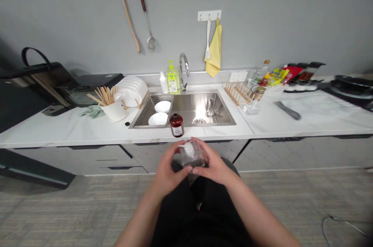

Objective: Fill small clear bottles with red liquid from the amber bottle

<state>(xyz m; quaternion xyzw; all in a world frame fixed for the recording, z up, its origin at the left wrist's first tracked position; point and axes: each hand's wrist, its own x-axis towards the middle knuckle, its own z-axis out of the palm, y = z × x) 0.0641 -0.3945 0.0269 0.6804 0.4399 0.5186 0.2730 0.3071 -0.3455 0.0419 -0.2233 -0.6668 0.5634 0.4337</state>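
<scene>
Here we are, left hand (171,163) and right hand (211,165) curled snugly around a clear square pump bottle (194,157), held steady above our lap, just near of the counter (87,134) and its brown glass bottle (176,125).

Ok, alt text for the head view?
The person's left hand and right hand hold a clear square bottle with a white top. Beyond, a brown bottle stands before a stainless steel sink on a white counter.

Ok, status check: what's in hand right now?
Left hand and right hand both holding clear square bottle, white top up. Amber bottle on counter edge ahead.
</scene>
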